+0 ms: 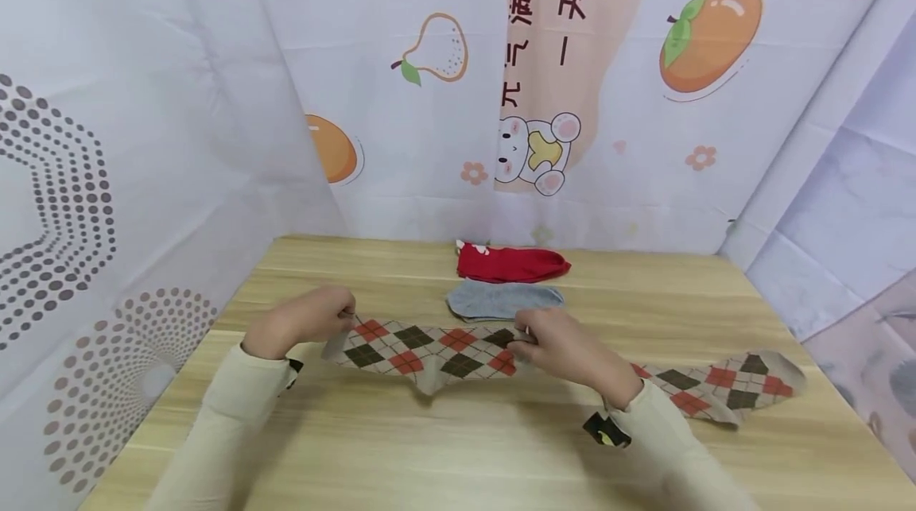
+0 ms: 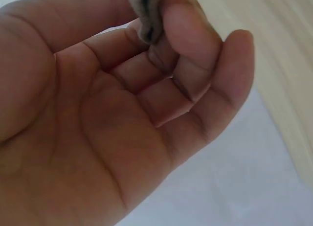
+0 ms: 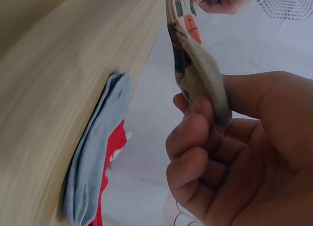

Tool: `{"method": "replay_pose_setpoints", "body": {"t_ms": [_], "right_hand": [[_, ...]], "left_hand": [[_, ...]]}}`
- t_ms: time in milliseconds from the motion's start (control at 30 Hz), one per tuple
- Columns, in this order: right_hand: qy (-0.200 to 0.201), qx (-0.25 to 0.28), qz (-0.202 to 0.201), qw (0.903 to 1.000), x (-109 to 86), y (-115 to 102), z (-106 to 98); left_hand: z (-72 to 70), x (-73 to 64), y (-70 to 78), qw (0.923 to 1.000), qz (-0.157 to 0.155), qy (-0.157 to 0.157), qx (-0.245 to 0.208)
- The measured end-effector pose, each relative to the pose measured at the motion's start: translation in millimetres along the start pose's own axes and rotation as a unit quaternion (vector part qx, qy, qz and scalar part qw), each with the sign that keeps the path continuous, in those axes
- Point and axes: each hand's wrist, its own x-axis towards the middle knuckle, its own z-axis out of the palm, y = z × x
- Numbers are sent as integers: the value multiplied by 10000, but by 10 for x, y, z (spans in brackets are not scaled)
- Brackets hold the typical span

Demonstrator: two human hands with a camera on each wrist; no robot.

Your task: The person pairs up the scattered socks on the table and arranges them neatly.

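A beige argyle sock (image 1: 438, 350) with orange and dark brown diamonds is stretched sideways over the table, its heel hanging down in the middle. My left hand (image 1: 304, 322) pinches its left end; in the left wrist view a bit of the fabric (image 2: 146, 13) shows between thumb and fingers. At the other end, my right hand (image 1: 568, 348) grips the sock between thumb and curled fingers, as the right wrist view shows up close. A matching argyle sock (image 1: 740, 385) lies flat on the table to the right, partly hidden behind the right forearm.
Beyond the stretched sock, grey-blue socks (image 1: 501, 300) lie stacked flat on the wooden table (image 1: 401, 455). Right behind them is a red sock (image 1: 515, 265) with a white patch. A printed curtain (image 1: 401, 137) hangs at the table's back edge, with more sheeting on both sides.
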Motion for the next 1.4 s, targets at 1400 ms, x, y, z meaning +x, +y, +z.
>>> {"method": "replay_pose_setpoints", "body": {"t_ms": [1400], "right_hand": [[-900,-580,1113,9880,-440,650,-40]], "left_hand": [[738,381,423,9958,685,-467,385]]}}
